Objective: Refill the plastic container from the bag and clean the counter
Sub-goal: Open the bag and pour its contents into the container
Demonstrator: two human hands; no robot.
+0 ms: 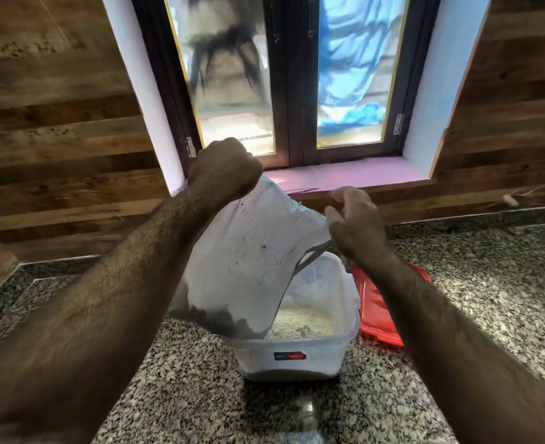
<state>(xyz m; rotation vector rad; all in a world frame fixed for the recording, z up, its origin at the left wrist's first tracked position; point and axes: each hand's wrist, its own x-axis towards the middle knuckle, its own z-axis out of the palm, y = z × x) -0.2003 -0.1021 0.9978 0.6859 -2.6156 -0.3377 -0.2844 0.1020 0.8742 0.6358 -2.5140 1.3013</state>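
Bare counter (pixel 175 389) leftward (lid (pixel 377 312) right)

Window (pixel 292 75) with dark frame and two frosted panes, directly beyond the grip; blue shape behind the right pane. Pink sill (pixel 345 174) at its foot, just behind the grip. Wood-pattern wall panels (pixel 56 123) to either side. Red lid (pixel 378 310) lying flat, right of and below the grip.
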